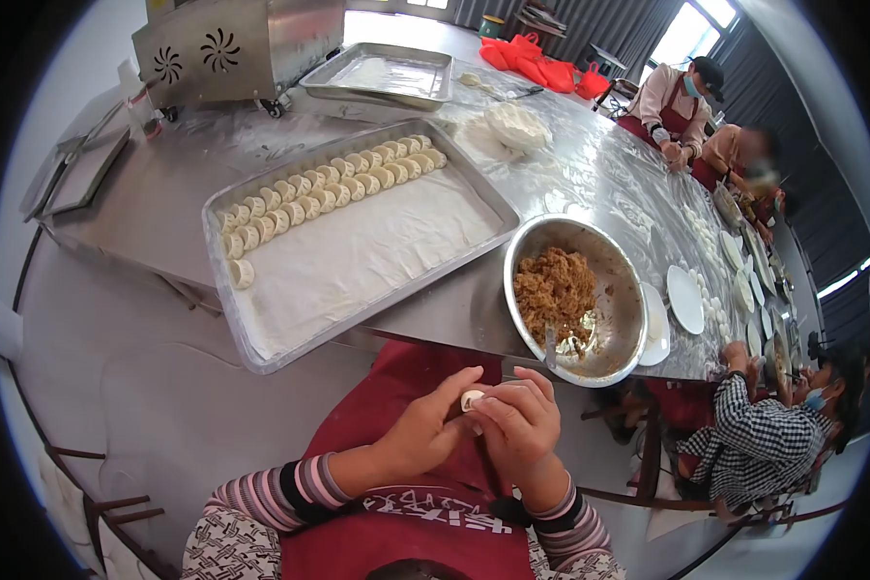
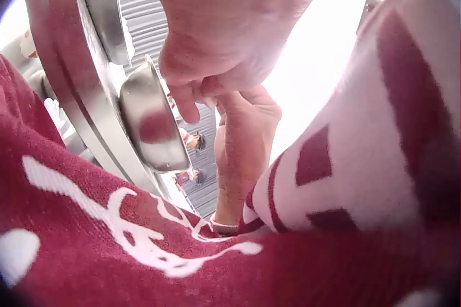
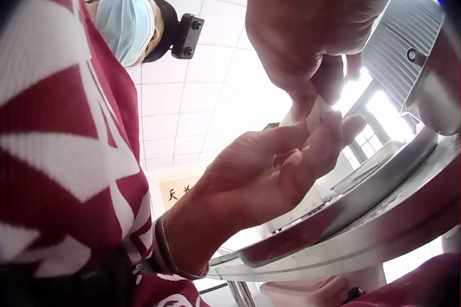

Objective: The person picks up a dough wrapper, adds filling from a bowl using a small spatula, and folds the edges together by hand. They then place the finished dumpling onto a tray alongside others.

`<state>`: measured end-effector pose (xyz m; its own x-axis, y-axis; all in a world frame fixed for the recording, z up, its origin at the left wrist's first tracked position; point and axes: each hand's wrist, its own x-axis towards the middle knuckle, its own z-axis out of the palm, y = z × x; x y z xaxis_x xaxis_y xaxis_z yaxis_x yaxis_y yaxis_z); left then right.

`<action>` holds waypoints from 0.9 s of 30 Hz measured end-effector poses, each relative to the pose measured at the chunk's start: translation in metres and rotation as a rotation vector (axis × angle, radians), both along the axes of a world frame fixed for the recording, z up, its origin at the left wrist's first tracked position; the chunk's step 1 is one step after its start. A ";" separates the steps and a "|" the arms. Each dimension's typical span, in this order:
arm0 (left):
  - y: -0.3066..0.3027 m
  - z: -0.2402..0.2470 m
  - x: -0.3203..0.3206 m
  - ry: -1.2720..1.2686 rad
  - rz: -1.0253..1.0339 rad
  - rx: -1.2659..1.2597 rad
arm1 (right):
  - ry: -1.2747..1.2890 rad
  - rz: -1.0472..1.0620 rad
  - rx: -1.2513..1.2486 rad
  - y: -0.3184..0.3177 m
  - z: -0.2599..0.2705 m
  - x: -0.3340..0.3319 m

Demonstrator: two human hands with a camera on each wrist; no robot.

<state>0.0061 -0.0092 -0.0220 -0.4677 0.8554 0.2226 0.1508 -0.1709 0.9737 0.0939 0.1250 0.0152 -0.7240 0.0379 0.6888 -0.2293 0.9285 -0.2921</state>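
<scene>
Above the apron, in the head view, both hands meet at a small pale dumpling (image 1: 471, 399). My left hand (image 1: 425, 427) holds it from the left, thumb and fingertips against the dough. From the other side my right hand (image 1: 522, 425) pinches its edge, fingers curled over it. In the right wrist view the pale dough (image 3: 317, 114) shows between the fingertips of both hands. The left wrist view hides most of it behind the fingers. Ahead lies a metal tray (image 1: 377, 273) with rows of finished dumplings (image 1: 329, 198) along its far side.
A steel bowl (image 1: 628, 280) of brown filling (image 1: 554, 290) sits at the table edge, a spoon handle in it. White plates (image 1: 685, 300) lie to its right. Behind are a flour heap (image 1: 518, 126), another tray (image 1: 382, 72) and a metal machine (image 1: 232, 58). Several people work along the table.
</scene>
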 end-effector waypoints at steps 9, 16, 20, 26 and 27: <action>-0.001 0.004 -0.009 -0.451 -0.146 0.005 | -0.238 0.132 -0.393 0.012 0.011 -0.012; -0.001 0.004 -0.010 -0.535 -0.154 0.055 | -0.210 0.246 -0.433 0.016 0.006 -0.018; -0.001 0.006 -0.011 -0.581 -0.165 0.045 | -0.208 0.213 -0.456 0.013 0.005 -0.017; 0.000 0.002 -0.010 -0.605 -0.151 0.068 | -0.219 0.174 -0.457 0.010 0.009 -0.019; 0.000 0.001 -0.010 -0.605 -0.150 0.071 | -0.216 0.165 -0.455 0.009 0.010 -0.019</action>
